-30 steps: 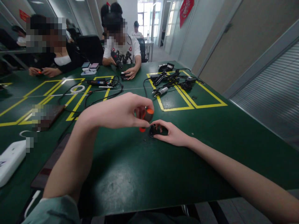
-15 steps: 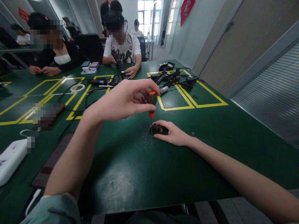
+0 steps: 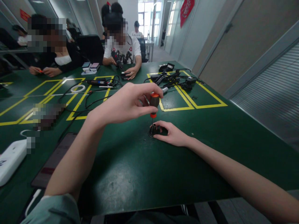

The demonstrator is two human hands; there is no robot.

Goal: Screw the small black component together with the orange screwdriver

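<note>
My left hand is closed round the stubby handle of a black and orange screwdriver. The tool stands nearly upright, and its thin shaft points down into a small black part on the green table. My right hand lies on the table with its fingers curled round that part, pressing it in place. Most of the part is hidden under those fingers.
A dark phone and a white box lie at the near left. Cables and tools fill a yellow-taped square at the back right. More cables lie at the back centre. Two people sit at the far edge, their hands on the table.
My left hand lifted the screwdriver from low beside the black part to upright, then set its tip down into the part. My right hand stayed on the part.
</note>
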